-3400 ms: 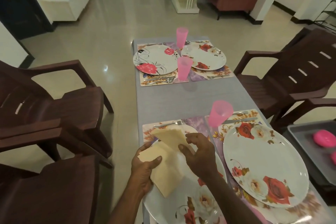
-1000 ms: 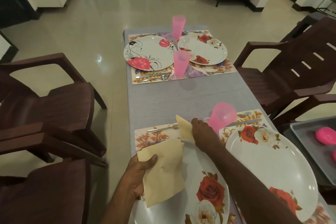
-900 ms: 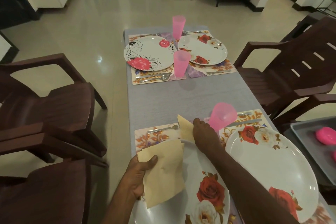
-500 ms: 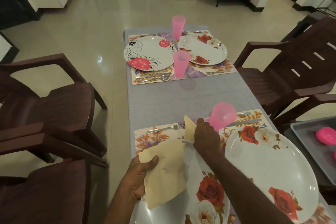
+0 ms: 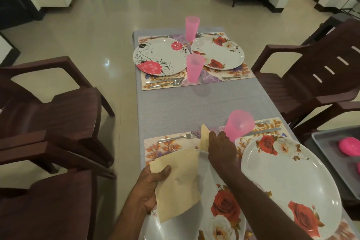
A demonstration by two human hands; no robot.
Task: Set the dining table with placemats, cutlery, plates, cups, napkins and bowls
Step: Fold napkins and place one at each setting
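Leftmost, our left hand point(image 5: 151, 187) grips a stack of pale yellow folded paper napkins point(image 5: 178, 183), thumb on top, held over the near floral dinner plate point(image 5: 220, 208). Further right, our right hand point(image 5: 221, 149) pinches a single pale yellow napkin point(image 5: 204, 137) standing on edge at the plate's far rim, just beside the steel fork point(image 5: 178, 137) on the floral placemat point(image 5: 165, 147) and close to the tilted translucent pink plastic cup point(image 5: 240, 124). To place it well, we judge the napkin should be laid flat on the mat beside the fork, folds squared, with our wrist kept low and clear of the cup so it is not knocked over. No brand, label or writing can be read anywhere on the table.
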